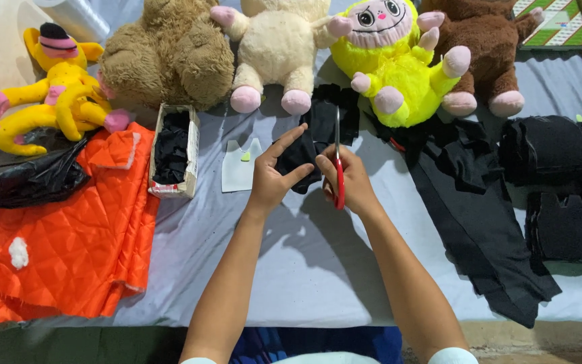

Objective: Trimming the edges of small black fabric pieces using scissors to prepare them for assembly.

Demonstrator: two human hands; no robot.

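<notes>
My left hand [271,176] pinches a piece of black fabric [318,131] between thumb and fingers, holding it up over the grey table cover [318,263]. My right hand [353,180] grips red-handled scissors [338,168], blades pointing away from me along the fabric's right edge. A small white paper pattern [240,166] lies flat just left of my left hand.
Several plush toys line the far edge: yellow monkey [55,87], brown bear [170,54], cream one [277,47], bright yellow one [392,61], dark brown one [479,47]. An open box of black pieces [174,149], orange quilted fabric [62,229], a black plastic bag [25,172] at left. Black cloth strip [479,222] and stacks [554,155] at right.
</notes>
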